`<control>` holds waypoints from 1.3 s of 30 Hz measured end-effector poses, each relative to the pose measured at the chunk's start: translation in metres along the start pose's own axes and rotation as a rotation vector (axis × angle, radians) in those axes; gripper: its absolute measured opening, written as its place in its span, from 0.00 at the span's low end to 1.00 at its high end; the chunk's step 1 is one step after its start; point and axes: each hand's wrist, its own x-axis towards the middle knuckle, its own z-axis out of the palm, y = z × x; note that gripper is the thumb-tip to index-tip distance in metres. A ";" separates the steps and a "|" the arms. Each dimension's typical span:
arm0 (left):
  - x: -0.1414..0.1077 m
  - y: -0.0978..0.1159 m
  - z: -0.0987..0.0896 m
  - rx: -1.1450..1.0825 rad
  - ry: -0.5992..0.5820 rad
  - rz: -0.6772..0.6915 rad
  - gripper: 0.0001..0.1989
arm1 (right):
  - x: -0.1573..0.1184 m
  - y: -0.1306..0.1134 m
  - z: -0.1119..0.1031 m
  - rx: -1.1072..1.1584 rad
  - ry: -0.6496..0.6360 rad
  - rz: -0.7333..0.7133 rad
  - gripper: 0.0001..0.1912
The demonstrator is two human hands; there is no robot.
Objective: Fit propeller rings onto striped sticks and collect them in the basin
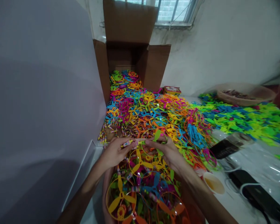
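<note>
Green propeller (pixel 157 136), near the view's centre toward six o'clock, above the filled tub (pixel 105 194). Your right hand (pixel 169 151) pinches it between thumb and fingers; your left hand (pixel 114 152) grips a printed stick (pixel 126 143). Whether the two pieces join cannot be told. Your forearms enter from seven and five o'clock, fingers turned inward. Loose propellers (pixel 149 98) heap toward twelve o'clock, spilling from the open carton (pixel 158 67).

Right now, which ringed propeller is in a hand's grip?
The green propeller, raised at the right hand; the other propellers lie below in the tub or beyond in the heap.
</note>
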 end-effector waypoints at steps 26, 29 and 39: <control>0.000 -0.007 -0.013 -0.075 -0.056 0.039 0.16 | -0.007 -0.003 -0.007 0.041 0.030 0.050 0.10; -0.002 -0.003 -0.014 -0.032 -0.034 0.065 0.13 | -0.006 0.000 -0.009 0.032 0.058 0.072 0.11; -0.005 -0.001 -0.006 0.033 -0.053 0.091 0.14 | -0.007 0.009 -0.001 0.162 0.191 0.149 0.17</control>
